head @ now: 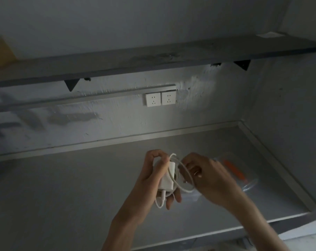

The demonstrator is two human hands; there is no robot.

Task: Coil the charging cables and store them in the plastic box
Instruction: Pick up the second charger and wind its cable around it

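coiling is under way: left hand (158,175) grips the white charger brick (167,177) above the desk (63,196), right hand (206,175) pinches a loop of its white cable (185,171). next, likely tucking the loose end, then reaching the clear plastic box (251,180) just behind.

A grey desk (72,187) with a raised rim carries a clear plastic box (247,183), just right of and partly behind the right hand (208,176), holding something orange (234,169).

White cable (183,175) & charger (168,175), orange cable (234,169) in clear box (251,183), grey desk (63,187).
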